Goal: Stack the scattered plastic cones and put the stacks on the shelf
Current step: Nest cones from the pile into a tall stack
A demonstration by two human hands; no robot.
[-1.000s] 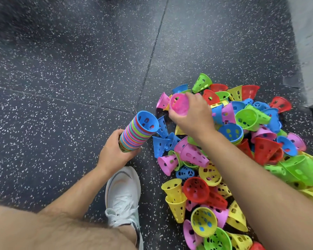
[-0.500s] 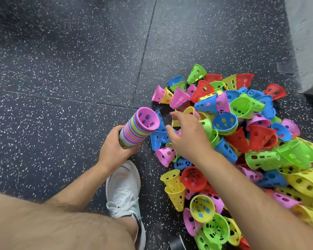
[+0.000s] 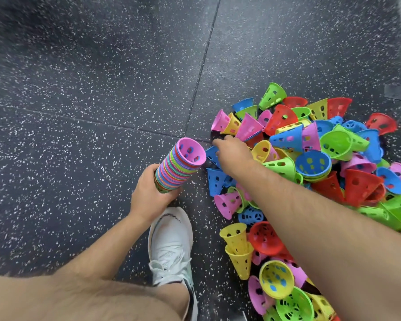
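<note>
Left hand (image 3: pixel 148 195) grips the ribbed stack of nested perforated plastic cones (image 3: pixel 180 166); right hand (image 3: pixel 233 154), fingers curled, possibly pinching a blue perforated cone (image 3: pixel 212 155) on the speckled rubber floor (image 3: pixel 90 100).

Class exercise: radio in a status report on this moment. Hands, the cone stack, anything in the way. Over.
Left hand gripping stack, pink cone on top. Right hand down on the loose pile, grasp unclear. Nothing blocking. No shelf in view.

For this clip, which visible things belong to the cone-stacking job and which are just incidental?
Job: stack of cones held in left hand; loose cone pile; right hand reaching into it.
Incidental: white shoe; speckled floor.
</note>
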